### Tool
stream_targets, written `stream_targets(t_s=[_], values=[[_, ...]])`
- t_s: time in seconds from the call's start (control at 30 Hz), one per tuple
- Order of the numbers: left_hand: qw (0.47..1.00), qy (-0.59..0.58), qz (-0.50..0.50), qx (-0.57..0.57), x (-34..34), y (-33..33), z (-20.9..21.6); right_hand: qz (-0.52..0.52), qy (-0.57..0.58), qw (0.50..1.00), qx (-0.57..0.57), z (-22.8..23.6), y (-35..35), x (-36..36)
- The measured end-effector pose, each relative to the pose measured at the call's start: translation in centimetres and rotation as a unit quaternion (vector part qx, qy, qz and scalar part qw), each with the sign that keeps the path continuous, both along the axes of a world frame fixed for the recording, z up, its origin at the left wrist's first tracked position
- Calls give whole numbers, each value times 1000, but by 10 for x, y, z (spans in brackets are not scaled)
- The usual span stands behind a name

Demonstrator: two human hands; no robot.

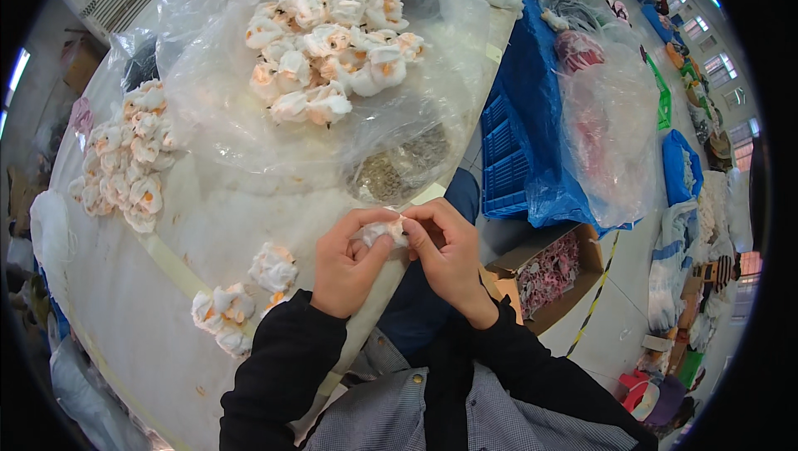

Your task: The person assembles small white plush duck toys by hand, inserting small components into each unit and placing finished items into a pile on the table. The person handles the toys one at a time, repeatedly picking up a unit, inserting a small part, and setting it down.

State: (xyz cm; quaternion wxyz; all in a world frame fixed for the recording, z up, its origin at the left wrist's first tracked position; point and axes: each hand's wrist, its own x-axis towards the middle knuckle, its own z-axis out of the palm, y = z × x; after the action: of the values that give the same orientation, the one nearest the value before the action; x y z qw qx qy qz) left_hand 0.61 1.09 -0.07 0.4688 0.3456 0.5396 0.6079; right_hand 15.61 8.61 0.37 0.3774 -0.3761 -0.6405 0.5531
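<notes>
1 white tuft (385, 231) between left hand (347, 261) and right hand (446, 256)

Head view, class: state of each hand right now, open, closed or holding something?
Left hand: closed, holding a small white-and-peach fluffy piece.
Right hand: closed, fingertips pinching the same piece at its edge.

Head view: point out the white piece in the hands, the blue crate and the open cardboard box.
White piece (381, 229): head view, on its exposed middle.
Blue crate (504, 162): head view, on its slotted side.
Cardboard box (591, 260): head view, on its right wall.
</notes>
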Motion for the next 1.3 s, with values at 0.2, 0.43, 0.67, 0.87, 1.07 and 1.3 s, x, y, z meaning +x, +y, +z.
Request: stream_targets(t_s=[0.2, 0.43, 0.67, 0.87, 1.07, 1.3], values=[[1000, -30, -8, 5, 0, -3, -1, -17, 9, 999, 31, -2, -1, -2], [1000, -1, 18, 0, 2, -3, -2, 4, -58, 969, 239, -3, -2, 5], [982, 187, -2, 23, -3, -1, 15, 37, -80, 967, 238, 2, 3, 8], [922, 372, -31, 100, -11, 0, 10, 93, -71, 987, 114, 6, 0, 14], [936, 337, -27, 95, -8, -1, 8, 147, -43, 987, -36, 14, -2, 13], [970, 243, 5, 21, -4, -2, 13, 184, -66, 980, -38, 12, 13, 13]])
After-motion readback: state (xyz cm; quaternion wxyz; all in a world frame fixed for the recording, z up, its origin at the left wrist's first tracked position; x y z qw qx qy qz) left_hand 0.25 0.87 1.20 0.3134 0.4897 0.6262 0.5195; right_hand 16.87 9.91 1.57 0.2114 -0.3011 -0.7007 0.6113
